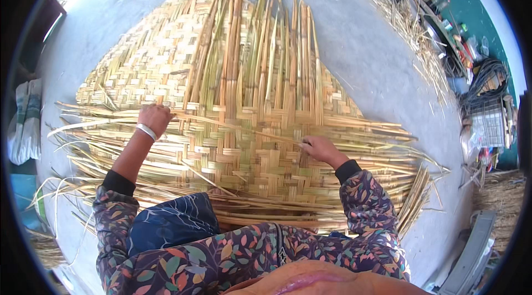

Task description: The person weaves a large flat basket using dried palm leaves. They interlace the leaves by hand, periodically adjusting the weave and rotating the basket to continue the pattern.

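Smooth grey floor [382, 79] all round, and a huge woven mat [266, 176], flat over-under checks, lies right under the left hand [156, 118] and right hand [318, 148]. Loose, stiff canes [238, 34] stick out past both. Left hand's fingers are curled down on it, can't tell how tight; right hand's pinching a thin pale strip [277, 137].

Rough woven-cane mat [271, 173], smooth concrete-like floor [349, 34]
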Available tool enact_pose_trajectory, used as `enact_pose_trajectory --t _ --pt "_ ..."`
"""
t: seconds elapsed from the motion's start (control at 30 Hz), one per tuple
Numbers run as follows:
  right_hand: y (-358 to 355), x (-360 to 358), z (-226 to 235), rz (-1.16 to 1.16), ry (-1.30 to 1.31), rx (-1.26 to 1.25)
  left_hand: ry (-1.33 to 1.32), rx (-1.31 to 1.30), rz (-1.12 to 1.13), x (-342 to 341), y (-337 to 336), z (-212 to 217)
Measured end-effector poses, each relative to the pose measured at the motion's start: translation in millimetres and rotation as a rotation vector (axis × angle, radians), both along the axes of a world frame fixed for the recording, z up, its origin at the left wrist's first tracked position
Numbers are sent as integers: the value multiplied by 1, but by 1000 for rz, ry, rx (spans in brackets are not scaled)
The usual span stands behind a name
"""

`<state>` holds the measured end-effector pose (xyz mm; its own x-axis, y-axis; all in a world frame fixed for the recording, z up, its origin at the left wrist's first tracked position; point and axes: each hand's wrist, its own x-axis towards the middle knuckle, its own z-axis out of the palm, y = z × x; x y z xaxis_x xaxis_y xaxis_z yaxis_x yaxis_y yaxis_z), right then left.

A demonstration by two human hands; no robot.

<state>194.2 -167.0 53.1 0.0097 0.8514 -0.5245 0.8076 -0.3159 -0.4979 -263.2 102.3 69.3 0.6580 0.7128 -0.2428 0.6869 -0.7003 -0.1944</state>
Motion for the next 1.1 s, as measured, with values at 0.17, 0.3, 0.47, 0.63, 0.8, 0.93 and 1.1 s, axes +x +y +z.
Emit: enact_pose_trajectory --t 0.17,0.3,0.47,0.63,0.8,0.93,1.1 --pt "8 13 8 -58 -57 47 55 -332 246 11 0 1" --pt "6 11 -9 22 -216 311 -199 -406 273 6 6 -24" --pt "44 -3 -20 83 -382 558 -422 -500 171 62 35 -7" --pt "87 -10 -48 8 -513 772 -437 -513 175 133 82 -1" --pt "84 -18 -95 -150 -537 842 -417 -314 296 172 129 -29" --pt "85 -16 -99 -163 -523 840 -398 -193 542 187 157 -72" --pt "82 -13 -96 -180 -493 791 -512 -268 703 207 172 -74"
